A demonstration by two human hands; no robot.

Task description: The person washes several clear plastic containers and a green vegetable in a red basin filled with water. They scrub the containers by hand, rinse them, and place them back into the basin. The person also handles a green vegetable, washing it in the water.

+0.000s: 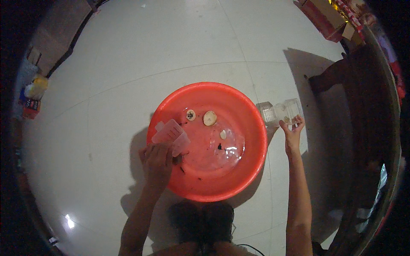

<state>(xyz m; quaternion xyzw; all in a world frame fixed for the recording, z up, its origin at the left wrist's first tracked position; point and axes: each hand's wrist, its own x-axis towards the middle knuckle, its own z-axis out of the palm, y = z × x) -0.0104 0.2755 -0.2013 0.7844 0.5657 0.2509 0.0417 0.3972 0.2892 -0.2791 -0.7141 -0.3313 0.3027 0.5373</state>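
Observation:
A red plastic basin (206, 195) stands on the floor before me, with shallow water in its bottom. Over its left side my left hand (157, 161) grips a small translucent plastic box (174, 134) with slots in one face. Right of the basin, my right hand (292, 129) has thumb and fingers on the near edge of a clear plastic container (283, 112). Inside the basin are a pale round piece (209, 118), a smaller ring-like piece (191, 115) with dark matter in it, and a pale oval piece (223, 134). Several dark bits, one of them a black clump (219, 146), lie about them.
Dark wooden furniture (362, 89) with a curved leg runs along the right. A cardboard box (323, 19) sits at the upper right. Packages (32, 107) stand at the far left. Pale floor tiles (112, 64) surround the basin. A black cable (251, 246) lies near my legs.

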